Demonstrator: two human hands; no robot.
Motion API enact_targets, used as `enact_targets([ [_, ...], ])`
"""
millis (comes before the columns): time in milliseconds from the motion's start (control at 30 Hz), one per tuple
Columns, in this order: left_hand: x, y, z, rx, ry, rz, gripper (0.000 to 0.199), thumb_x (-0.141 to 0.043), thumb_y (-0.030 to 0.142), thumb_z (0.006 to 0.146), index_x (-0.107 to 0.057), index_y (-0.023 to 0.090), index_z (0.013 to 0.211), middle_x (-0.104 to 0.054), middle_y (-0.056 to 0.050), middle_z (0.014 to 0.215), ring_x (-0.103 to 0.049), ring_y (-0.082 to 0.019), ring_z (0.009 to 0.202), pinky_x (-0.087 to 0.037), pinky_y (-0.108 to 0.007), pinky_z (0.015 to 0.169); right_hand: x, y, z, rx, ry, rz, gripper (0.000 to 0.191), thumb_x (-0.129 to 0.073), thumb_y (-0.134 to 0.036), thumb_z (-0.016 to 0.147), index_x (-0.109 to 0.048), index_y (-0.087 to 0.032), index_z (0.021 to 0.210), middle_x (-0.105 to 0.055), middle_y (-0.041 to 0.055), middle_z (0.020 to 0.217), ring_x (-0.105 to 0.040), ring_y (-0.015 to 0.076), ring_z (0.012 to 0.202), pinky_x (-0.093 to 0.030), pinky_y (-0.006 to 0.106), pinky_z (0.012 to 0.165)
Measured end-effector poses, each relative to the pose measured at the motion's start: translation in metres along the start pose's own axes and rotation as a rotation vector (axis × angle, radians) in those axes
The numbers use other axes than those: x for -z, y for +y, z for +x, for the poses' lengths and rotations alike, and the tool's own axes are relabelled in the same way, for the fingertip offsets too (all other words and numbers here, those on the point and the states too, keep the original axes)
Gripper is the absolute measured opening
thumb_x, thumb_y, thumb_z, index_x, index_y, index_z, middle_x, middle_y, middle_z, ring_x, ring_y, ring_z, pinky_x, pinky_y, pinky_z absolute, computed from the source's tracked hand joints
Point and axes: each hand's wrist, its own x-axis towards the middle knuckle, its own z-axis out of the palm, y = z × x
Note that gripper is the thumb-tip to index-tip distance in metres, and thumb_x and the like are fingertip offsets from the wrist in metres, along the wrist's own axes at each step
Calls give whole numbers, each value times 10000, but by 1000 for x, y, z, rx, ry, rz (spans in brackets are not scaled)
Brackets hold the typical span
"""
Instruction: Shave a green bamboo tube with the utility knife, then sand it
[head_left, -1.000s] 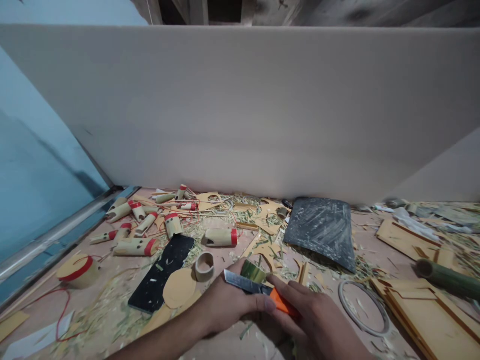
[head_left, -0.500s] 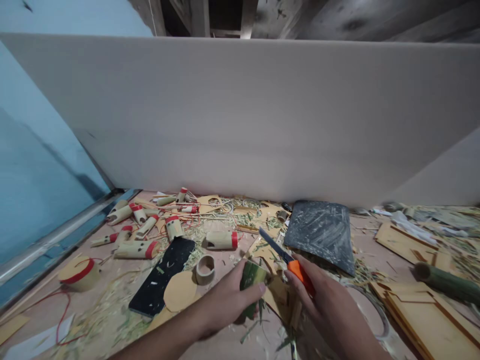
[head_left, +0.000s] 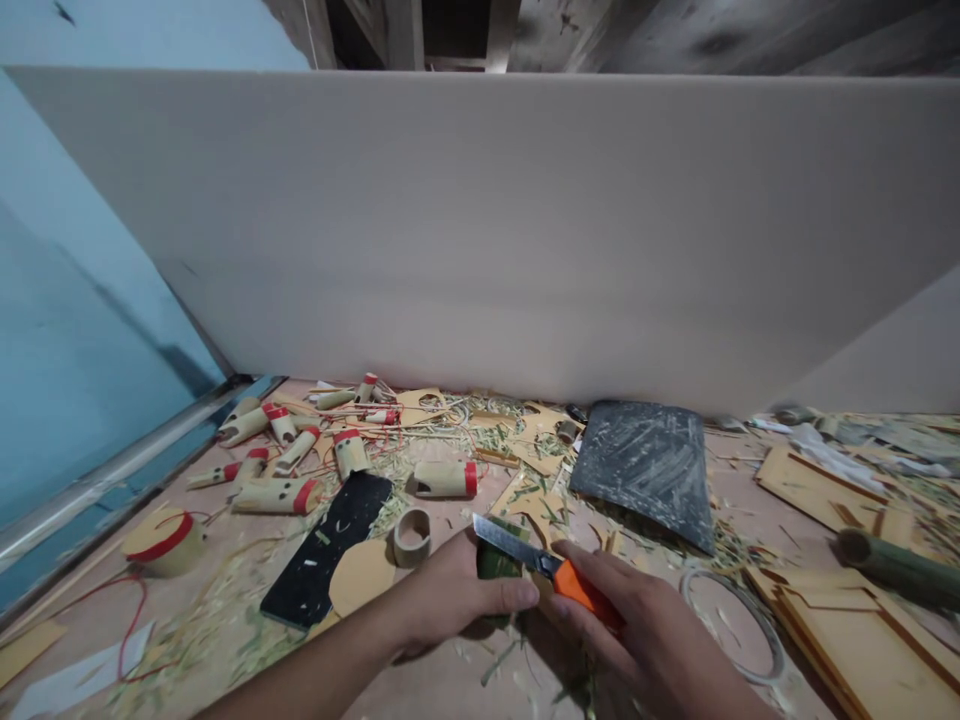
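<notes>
My left hand [head_left: 469, 590] is wrapped round a short piece of green bamboo [head_left: 496, 562], its thumb lying along the near side. In my right hand [head_left: 626, 615] is a utility knife [head_left: 581, 588] with an orange handle. Its extended blade points to the upper left and lies across the bamboo, just above my left thumb; whether the edge touches the bamboo I cannot tell. Close to my left hand stand a pale bamboo ring [head_left: 412, 538] and a round tan disc [head_left: 361, 578]. A bamboo tube with a red band [head_left: 445, 479] lies beyond.
A black phone-like slab [head_left: 324, 550] lies left of my hands. Dark sandpaper [head_left: 643, 470] rests to the right, near a roll of tape [head_left: 765, 640], tan boards [head_left: 862, 640] and a green bamboo tube [head_left: 896, 565]. Red-banded bamboo pieces [head_left: 274, 496] and shavings litter the left. A pale panel [head_left: 480, 230] rises behind.
The knife has moved left and down, so its blade now crosses the bamboo instead of pointing away beyond it. My left hand still grips the bamboo, now turned slightly.
</notes>
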Motion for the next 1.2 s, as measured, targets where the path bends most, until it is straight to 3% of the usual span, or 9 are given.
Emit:
enact_targets([
  [200,-2,2,1,-50,-52,-96,702,-965,517,666,-655,189,1204,-735,-68,1094,-662,-223,1000,-498,-358,914,3,-10,0,-35,-75,83,402,-539,-475,1053,-716,-226,1314,-812,121,1130,-771,260,929,-563,293,808],
  [333,-9,6,-3,-100,-92,-171,753,-1025,405,563,-613,210,1162,-709,-21,991,-660,-213,940,-509,-316,830,3,-18,0,-23,-182,153,286,-559,-467,1051,-735,-243,1036,-788,39,928,-705,200,777,-504,239,704],
  [433,-11,8,-5,-76,-92,-163,791,-1032,303,507,-594,214,1161,-700,-15,976,-645,-207,903,-500,-290,752,4,-23,1,-3,-256,206,339,-552,-524,1060,-693,-234,954,-727,-8,841,-623,159,716,-445,214,646],
  [600,-9,7,-7,-120,-137,-129,798,-1011,247,546,-584,199,1218,-687,-26,1064,-633,-211,987,-489,-299,831,3,-22,2,37,-270,211,393,-560,-571,1056,-644,-226,888,-674,-40,780,-543,130,672,-397,200,621],
  [900,-4,12,-10,-88,-179,-86,635,-962,338,667,-609,187,1172,-671,-9,1009,-593,-163,887,-453,-263,771,-8,-17,-2,52,-140,57,369,-554,-480,1045,-759,-225,1217,-823,94,986,-770,248,846,-545,257,736],
  [1067,-8,6,-9,-98,-78,-39,570,-954,336,653,-620,200,1095,-688,4,973,-606,-173,876,-467,-261,749,-23,-8,-3,86,-56,-87,375,-568,-437,1032,-745,-233,1292,-814,87,925,-808,275,766,-577,285,656],
  [1200,-15,-2,-6,-108,97,120,470,-817,503,839,-644,199,1153,-679,10,907,-600,-152,749,-466,-265,685,-19,10,1,-55,182,-193,430,-473,-458,1068,-688,-244,1373,-847,115,1003,-822,285,774,-579,287,614],
])
